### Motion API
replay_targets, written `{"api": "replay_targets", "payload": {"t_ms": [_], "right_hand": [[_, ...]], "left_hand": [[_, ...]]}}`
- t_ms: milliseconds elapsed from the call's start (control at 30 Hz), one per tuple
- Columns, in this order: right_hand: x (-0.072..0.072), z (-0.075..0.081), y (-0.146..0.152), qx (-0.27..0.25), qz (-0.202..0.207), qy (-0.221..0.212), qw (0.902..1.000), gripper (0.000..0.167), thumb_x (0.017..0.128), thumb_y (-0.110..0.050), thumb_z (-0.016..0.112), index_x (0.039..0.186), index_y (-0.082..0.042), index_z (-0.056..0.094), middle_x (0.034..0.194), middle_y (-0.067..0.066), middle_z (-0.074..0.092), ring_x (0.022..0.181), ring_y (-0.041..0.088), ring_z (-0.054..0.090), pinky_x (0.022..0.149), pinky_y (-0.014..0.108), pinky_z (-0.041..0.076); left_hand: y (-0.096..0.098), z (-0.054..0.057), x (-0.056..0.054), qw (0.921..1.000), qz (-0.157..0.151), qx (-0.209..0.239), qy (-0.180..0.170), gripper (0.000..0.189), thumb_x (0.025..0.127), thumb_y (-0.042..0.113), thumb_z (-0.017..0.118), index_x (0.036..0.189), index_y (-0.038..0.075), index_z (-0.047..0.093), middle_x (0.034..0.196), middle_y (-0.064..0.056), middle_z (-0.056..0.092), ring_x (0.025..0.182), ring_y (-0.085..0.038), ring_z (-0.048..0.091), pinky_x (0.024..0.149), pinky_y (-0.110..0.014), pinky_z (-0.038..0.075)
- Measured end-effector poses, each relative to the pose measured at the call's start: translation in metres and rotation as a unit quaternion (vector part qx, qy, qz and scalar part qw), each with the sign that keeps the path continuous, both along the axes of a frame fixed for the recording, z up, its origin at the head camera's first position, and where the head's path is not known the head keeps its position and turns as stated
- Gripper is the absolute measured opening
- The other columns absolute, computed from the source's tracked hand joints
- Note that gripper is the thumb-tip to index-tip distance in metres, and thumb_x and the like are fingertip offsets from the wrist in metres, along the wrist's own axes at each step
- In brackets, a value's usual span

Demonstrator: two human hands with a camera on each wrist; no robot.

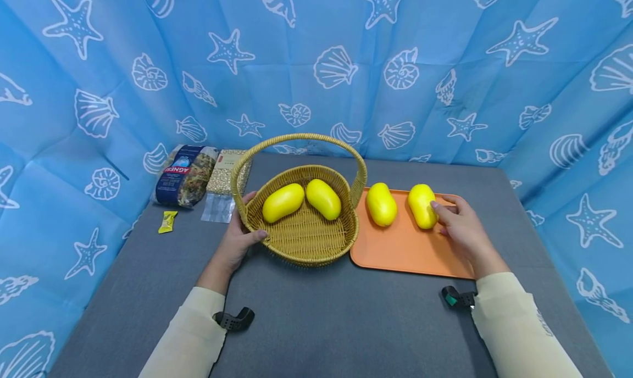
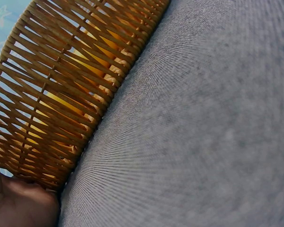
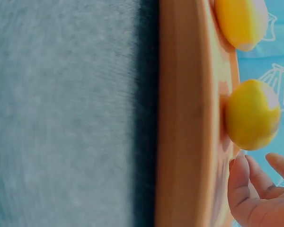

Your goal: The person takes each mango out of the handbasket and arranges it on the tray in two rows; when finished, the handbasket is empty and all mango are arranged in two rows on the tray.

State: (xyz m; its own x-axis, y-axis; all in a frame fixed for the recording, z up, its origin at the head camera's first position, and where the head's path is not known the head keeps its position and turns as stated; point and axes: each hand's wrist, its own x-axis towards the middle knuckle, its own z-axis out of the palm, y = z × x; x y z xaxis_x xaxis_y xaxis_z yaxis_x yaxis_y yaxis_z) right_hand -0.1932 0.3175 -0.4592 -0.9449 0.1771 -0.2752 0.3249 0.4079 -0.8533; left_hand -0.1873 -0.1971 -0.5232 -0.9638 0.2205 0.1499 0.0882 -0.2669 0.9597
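Note:
A wicker basket (image 1: pixel 307 246) with a tall arched handle holds two yellow mangoes, a left one (image 1: pixel 283 203) and a right one (image 1: pixel 323 199). My left hand (image 1: pixel 240 238) grips the basket's left side, thumb on the rim and fingers behind it; the left wrist view shows the woven wall (image 2: pixel 61 94) close to that hand (image 2: pixel 23 203). Two more mangoes lie on an orange tray (image 1: pixel 395 251): one on the left (image 1: pixel 382 204), one on the right (image 1: pixel 422 206). My right hand (image 1: pixel 462 224) is at the right mango's side, fingers loosely bent and not wrapped round it; contact is unclear.
At the back left lie an AGNESI pasta bag (image 1: pixel 184 176) and a clear packet of pale grains (image 1: pixel 225 183). A small yellow wrapped sweet (image 1: pixel 167 222) is in front of them. The basket stands close against the tray's left edge. A blue patterned curtain (image 1: pixel 296 65) borders the grey table (image 1: pixel 336 323).

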Motion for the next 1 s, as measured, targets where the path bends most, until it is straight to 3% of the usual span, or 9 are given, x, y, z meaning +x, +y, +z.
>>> {"api": "replay_targets", "payload": {"t_ms": [233, 400, 600, 700, 867, 1000], "right_hand": [[0.009, 0.012, 0.0, 0.023, -0.014, 0.048, 0.9985, 0.084, 0.113, -0.059, 0.047, 0.172, -0.004, 0.024, 0.157, 0.032, 0.041, 0.131, 0.048, 0.053, 0.086, 0.03, 0.057], [0.015, 0.022, -0.006, 0.01, -0.012, 0.099, 0.995, 0.079, 0.113, -0.059, 0.045, 0.171, -0.007, 0.03, 0.16, 0.027, 0.043, 0.132, 0.039, 0.053, 0.083, 0.018, 0.054], [0.023, 0.035, -0.019, -0.03, 0.039, 0.176, 0.9833, 0.068, 0.117, -0.049, 0.042, 0.169, -0.005, 0.035, 0.153, 0.026, 0.049, 0.12, 0.025, 0.058, 0.085, 0.017, 0.054], [0.029, 0.043, -0.029, -0.056, 0.069, 0.2, 0.9758, 0.064, 0.118, -0.044, 0.042, 0.168, -0.004, 0.036, 0.148, 0.022, 0.052, 0.12, 0.025, 0.059, 0.088, 0.019, 0.055], [0.038, 0.057, -0.046, -0.101, 0.117, 0.232, 0.9605, 0.054, 0.119, -0.035, 0.041, 0.165, -0.006, 0.04, 0.145, 0.02, 0.053, 0.122, 0.027, 0.059, 0.092, 0.021, 0.055], [0.045, 0.066, -0.06, -0.13, 0.146, 0.242, 0.9504, 0.05, 0.118, -0.03, 0.04, 0.164, -0.01, 0.042, 0.145, 0.02, 0.053, 0.124, 0.03, 0.058, 0.094, 0.023, 0.054]], "left_hand": [[0.0, -0.002, 0.0, 1.0, -0.002, 0.002, 0.003, 0.106, 0.093, 0.017, 0.092, 0.173, 0.015, 0.023, 0.173, -0.014, 0.028, 0.15, -0.034, 0.036, 0.113, -0.031, 0.043], [0.0, -0.001, 0.0, 1.0, -0.002, 0.002, 0.001, 0.104, 0.094, 0.012, 0.09, 0.173, 0.014, 0.022, 0.173, -0.014, 0.028, 0.15, -0.034, 0.035, 0.113, -0.032, 0.043], [-0.001, -0.001, 0.0, 1.0, -0.002, 0.005, 0.002, 0.107, 0.092, 0.016, 0.092, 0.173, 0.014, 0.022, 0.173, -0.014, 0.027, 0.149, -0.032, 0.036, 0.112, -0.032, 0.044], [-0.001, -0.001, 0.0, 1.0, -0.001, 0.005, 0.004, 0.106, 0.093, 0.015, 0.091, 0.173, 0.016, 0.023, 0.173, -0.013, 0.027, 0.149, -0.033, 0.036, 0.112, -0.032, 0.044], [0.0, 0.001, 0.0, 1.0, 0.001, 0.003, -0.002, 0.099, 0.096, -0.003, 0.082, 0.173, 0.015, 0.023, 0.173, -0.013, 0.028, 0.149, -0.033, 0.036, 0.112, -0.032, 0.044], [0.0, 0.0, 0.0, 1.0, 0.0, 0.002, -0.001, 0.099, 0.096, -0.001, 0.083, 0.173, 0.015, 0.023, 0.173, -0.013, 0.028, 0.149, -0.033, 0.036, 0.112, -0.032, 0.044]]}}
